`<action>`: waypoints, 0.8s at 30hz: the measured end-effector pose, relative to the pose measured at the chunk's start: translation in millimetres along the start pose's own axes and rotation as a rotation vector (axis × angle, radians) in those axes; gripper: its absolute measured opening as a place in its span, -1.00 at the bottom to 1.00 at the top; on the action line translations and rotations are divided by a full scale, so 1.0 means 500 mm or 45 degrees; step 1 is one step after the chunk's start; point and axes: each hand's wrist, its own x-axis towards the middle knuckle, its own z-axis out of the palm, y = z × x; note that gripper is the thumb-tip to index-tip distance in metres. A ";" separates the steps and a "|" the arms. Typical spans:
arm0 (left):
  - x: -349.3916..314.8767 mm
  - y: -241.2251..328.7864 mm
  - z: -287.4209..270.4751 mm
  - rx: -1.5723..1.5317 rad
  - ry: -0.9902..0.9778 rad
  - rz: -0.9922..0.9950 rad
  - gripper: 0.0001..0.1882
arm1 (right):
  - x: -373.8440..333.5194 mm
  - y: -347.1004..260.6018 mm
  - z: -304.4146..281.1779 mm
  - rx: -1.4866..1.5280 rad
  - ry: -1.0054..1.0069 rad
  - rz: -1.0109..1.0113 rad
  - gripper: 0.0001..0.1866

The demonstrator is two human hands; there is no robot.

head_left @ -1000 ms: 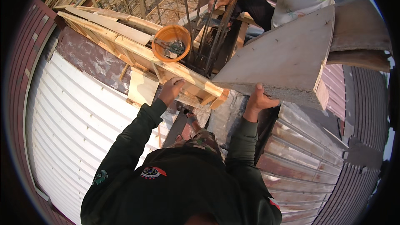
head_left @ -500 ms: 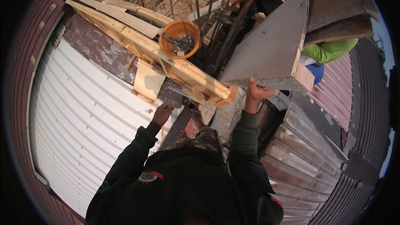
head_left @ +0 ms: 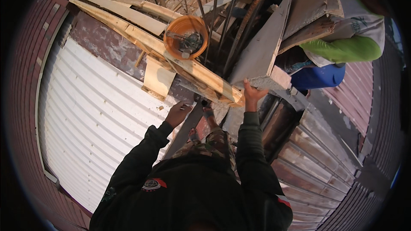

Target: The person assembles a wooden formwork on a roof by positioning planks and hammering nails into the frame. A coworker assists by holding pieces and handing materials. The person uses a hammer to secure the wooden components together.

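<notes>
My right hand [head_left: 254, 95] grips the lower end of a grey-faced formwork panel [head_left: 260, 45], thumb up against its face. The panel stands tilted beside the end of a long timber form [head_left: 205, 73], with more boards fixed to its far side. My left hand [head_left: 179, 113] hangs over the white roof edge, fingers curled together; whatever they may hold is too small to make out. At the panel's far side a co-worker in a white shirt with green sleeves [head_left: 353, 50] leans in, that person's hand on a board.
An orange bucket [head_left: 170, 50] with bits of hardware inside stands on the timber form. Bent steel bars [head_left: 239, 30] rise behind it. White corrugated roofing [head_left: 98, 115] lies left, rusty sheets [head_left: 310, 158] right. A rounded blue object [head_left: 319, 77] is by the co-worker.
The panel and my right hand have moved left, toward the end of the timber form. The co-worker's body has come further into view. My left hand stays curled, slightly right of before.
</notes>
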 end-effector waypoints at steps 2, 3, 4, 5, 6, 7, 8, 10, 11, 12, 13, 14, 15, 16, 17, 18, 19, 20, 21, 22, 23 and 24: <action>0.010 0.019 0.018 0.052 -0.016 -0.040 -0.61 | -0.027 0.033 -0.018 -0.082 -0.002 0.012 -0.34; 0.015 0.019 0.028 0.057 -0.029 -0.058 -0.60 | -0.038 0.043 -0.026 -0.074 -0.049 0.076 -0.35; 0.021 0.019 0.037 0.062 -0.041 -0.076 -0.59 | -0.050 0.052 -0.033 -0.066 -0.097 0.141 -0.36; 0.027 0.019 0.046 0.064 -0.051 -0.096 -0.58 | -0.062 0.066 -0.039 -0.057 -0.150 0.206 -0.37; 0.039 0.024 0.059 0.073 -0.082 -0.083 -0.57 | -0.075 0.109 -0.069 -0.136 -0.266 0.262 -0.38; 0.052 0.039 0.073 0.079 -0.120 -0.090 -0.56 | -0.091 0.150 -0.089 -0.198 -0.296 0.280 -0.38; 0.068 0.063 0.089 0.083 -0.160 -0.099 -0.55 | -0.107 0.188 -0.108 -0.261 -0.328 0.300 -0.38; 0.095 0.075 0.121 0.057 -0.158 -0.134 -0.49 | -0.121 0.201 -0.105 -0.412 -0.379 0.221 -0.39; 0.109 0.075 0.136 0.018 -0.196 -0.040 -0.44 | -0.128 0.192 -0.090 -0.510 -0.386 0.118 -0.41; 0.124 0.083 0.154 -0.021 -0.241 0.064 -0.38 | -0.129 0.192 -0.086 -0.613 -0.384 0.006 -0.42; 0.137 0.091 0.174 -0.058 -0.285 0.168 -0.33 | -0.127 0.194 -0.084 -0.530 -0.391 0.095 -0.43; 0.148 0.121 0.198 -0.069 -0.232 0.259 -0.29 | -0.125 0.208 -0.090 -0.454 -0.385 0.181 -0.44; 0.149 0.166 0.220 -0.078 -0.187 0.344 -0.24 | -0.127 0.218 -0.098 -0.383 -0.373 0.274 -0.45; 0.152 0.194 0.235 -0.084 -0.130 0.427 -0.19 | -0.123 0.216 -0.094 -0.365 -0.405 0.380 -0.47; 0.164 0.201 0.252 -0.055 -0.102 0.500 -0.17 | -0.115 0.208 -0.092 -0.356 -0.426 0.482 -0.48; 0.176 0.207 0.267 -0.024 -0.076 0.573 -0.14 | -0.108 0.201 -0.087 -0.344 -0.445 0.585 -0.49; 0.186 0.211 0.279 0.006 -0.051 0.646 -0.11 | -0.111 0.210 -0.082 -0.354 -0.456 0.510 -0.50; 0.197 0.218 0.290 0.070 -0.023 0.678 -0.16 | -0.108 0.218 -0.075 -0.368 -0.459 0.429 -0.51; 0.211 0.211 0.304 0.074 0.023 0.633 -0.19 | -0.107 0.223 -0.071 -0.382 -0.462 0.349 -0.52; 0.225 0.195 0.320 0.078 0.070 0.587 -0.23 | -0.110 0.222 -0.077 -0.286 -0.449 0.557 -0.49; 0.240 0.187 0.333 0.081 0.113 0.541 -0.27 | -0.110 0.232 -0.087 -0.501 -0.486 0.450 -0.46; 0.252 0.200 0.335 0.197 0.229 0.647 -0.38 | -0.108 0.252 -0.100 -0.717 -0.517 0.340 -0.44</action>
